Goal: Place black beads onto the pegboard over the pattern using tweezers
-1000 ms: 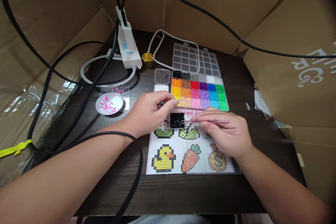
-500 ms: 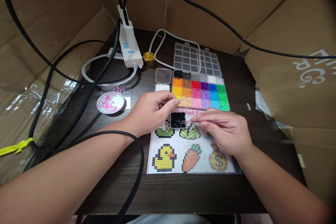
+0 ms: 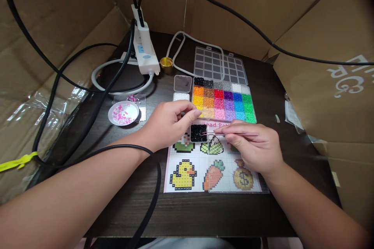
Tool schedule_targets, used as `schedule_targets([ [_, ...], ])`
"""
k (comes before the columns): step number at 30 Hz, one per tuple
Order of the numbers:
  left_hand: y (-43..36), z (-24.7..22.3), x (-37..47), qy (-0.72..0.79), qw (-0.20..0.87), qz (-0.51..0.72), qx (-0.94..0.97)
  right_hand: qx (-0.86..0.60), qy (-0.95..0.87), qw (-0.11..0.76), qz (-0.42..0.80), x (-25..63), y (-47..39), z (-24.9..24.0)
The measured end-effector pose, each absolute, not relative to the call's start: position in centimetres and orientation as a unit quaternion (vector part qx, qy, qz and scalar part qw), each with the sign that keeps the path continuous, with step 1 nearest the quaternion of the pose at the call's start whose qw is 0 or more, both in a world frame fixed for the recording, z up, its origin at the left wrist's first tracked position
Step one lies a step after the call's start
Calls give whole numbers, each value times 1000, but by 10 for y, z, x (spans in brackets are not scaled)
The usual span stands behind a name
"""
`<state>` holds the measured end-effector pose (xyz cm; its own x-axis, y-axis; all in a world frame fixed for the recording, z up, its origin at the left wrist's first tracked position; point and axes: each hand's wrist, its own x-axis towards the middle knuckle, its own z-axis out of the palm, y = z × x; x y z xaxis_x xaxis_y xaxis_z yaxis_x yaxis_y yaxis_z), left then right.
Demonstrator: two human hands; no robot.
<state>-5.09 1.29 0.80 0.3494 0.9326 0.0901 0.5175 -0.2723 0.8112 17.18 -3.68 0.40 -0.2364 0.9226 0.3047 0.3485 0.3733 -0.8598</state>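
My right hand [image 3: 254, 144] grips a pair of pink metal tweezers [image 3: 242, 134]. Their tips reach over the right side of a small clear box of black beads [image 3: 199, 133]. Whether a bead sits between the tips is too small to tell. My left hand [image 3: 172, 120] pinches the raised clear lid [image 3: 208, 113] of that box, thumb and forefinger close together. Under the box lies a printed bead pattern sheet [image 3: 198, 163] with a duck, a carrot and a money bag. A transparent pegboard [image 3: 260, 186] covers its right part, partly hidden by my right hand.
A compartment case of coloured beads [image 3: 224, 101] lies open behind my hands. To the left are a white dish [image 3: 110, 118] with pink and white beads, another pegboard [image 3: 142, 103] and a power strip [image 3: 148, 64]. A black cable [image 3: 159, 175] crosses over my left wrist. Cardboard walls surround the table.
The tweezers in my right hand have shifted slightly to the right over the black beads. My left hand keeps its place at the lid.
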Motion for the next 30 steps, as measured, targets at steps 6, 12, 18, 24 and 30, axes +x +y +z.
schedule_targets([
  [6, 13, 8, -51, 490, 347, 293, 745, -444, -718, 418, 335, 171, -36, 4],
  [12, 13, 7, -52, 488, 344, 291, 747, -451, -721, 409, 332, 171, -36, 5],
  [18, 13, 7, -50, 489, 347, 298, 742, -446, -716, 411, 346, 169, -36, 6],
  [24, 13, 6, -51, 487, 346, 301, 744, -449, -709, 414, 351, 168, -37, 5],
  [30, 13, 6, -51, 488, 343, 301, 744, -441, -714, 413, 354, 169, -36, 3],
])
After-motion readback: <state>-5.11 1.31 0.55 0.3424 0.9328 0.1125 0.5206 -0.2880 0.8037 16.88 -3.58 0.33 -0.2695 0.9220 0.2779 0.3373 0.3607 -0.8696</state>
